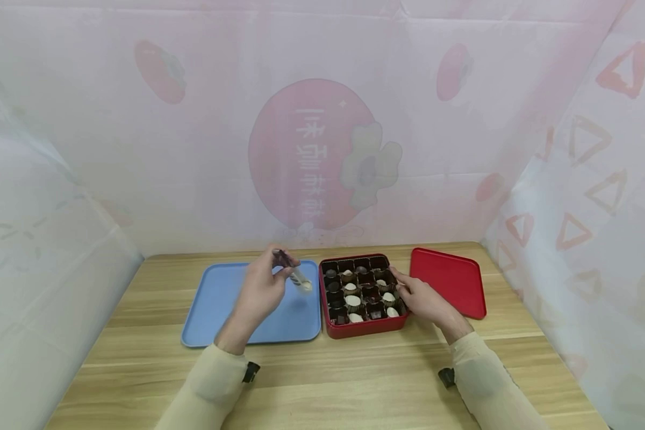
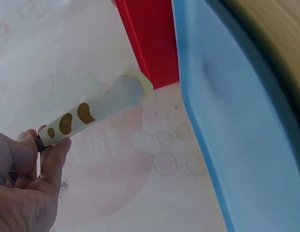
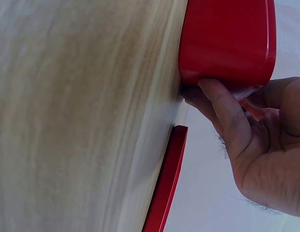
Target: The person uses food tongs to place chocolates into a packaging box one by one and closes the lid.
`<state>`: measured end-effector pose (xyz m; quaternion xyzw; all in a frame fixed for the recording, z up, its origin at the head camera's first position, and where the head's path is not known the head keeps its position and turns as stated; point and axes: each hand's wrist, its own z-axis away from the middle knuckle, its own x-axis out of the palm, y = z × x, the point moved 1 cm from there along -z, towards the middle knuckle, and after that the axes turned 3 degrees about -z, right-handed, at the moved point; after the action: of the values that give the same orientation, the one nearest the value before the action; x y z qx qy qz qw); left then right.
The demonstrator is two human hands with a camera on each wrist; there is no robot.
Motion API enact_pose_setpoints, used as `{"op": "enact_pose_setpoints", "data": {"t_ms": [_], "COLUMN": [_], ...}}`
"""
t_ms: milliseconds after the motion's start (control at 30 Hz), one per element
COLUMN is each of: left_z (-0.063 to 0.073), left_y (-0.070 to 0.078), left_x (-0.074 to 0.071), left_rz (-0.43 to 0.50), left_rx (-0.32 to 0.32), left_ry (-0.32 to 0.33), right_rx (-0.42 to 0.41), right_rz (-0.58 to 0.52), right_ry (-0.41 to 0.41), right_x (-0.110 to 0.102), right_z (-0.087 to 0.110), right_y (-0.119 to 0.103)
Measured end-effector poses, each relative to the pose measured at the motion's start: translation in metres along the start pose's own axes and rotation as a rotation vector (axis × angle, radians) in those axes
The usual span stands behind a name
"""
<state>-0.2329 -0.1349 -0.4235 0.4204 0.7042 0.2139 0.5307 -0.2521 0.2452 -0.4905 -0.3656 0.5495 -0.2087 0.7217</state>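
Note:
My left hand point(image 1: 260, 289) is over the blue tray point(image 1: 209, 328), pinching a slim utensil point(image 2: 101, 102) by its dark handle end. Its pale blade carries brown oval marks and widens toward the tip. A cream-coloured piece point(image 2: 146, 84) shows around that tip, pointing down and right over the tray in the head view. A red box point(image 1: 365, 328) of dark and cream chocolates in a divided brown insert stands right beside the tray. My right hand point(image 1: 424, 301) grips the box at its right side, fingers against the outer wall; some fingers are hidden behind it in the right wrist view.
A red lid point(image 1: 451, 283) lies on the wooden table point(image 1: 328, 382) to the right of the box. Some insert compartments hold chocolates, while several show bare brown walls. Printed pale curtains point(image 1: 209, 167) rise behind the table and along both sides.

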Motion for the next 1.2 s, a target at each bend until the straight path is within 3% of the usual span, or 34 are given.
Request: {"op": "enact_pose_setpoints", "data": {"t_ms": [400, 533, 667, 967, 1200], "left_z": [-0.025, -0.031, -0.037, -0.051, -0.060], "left_y": [0.024, 0.030, 0.036, 0.046, 0.053], "left_x": [0.046, 0.061, 0.076, 0.106, 0.126], "left_rz": [0.136, 0.167, 0.199, 0.207, 0.202], "left_rx": [0.011, 0.021, -0.007, -0.037, -0.026], "left_ry": [-0.015, -0.040, -0.072, -0.091, -0.077], "right_rx": [0.005, 0.001, 0.002, 0.020, 0.014], "right_rz": [-0.003, 0.003, 0.013, 0.011, 0.024], "right_ry": [-0.012, -0.005, -0.004, -0.016, -0.005], "right_x": [-0.001, -0.001, -0.001, 0.000, 0.000], "right_z": [-0.002, -0.001, -0.001, -0.003, -0.003], "right_y": [0.001, 0.000, -0.001, 0.001, 0.001]}}
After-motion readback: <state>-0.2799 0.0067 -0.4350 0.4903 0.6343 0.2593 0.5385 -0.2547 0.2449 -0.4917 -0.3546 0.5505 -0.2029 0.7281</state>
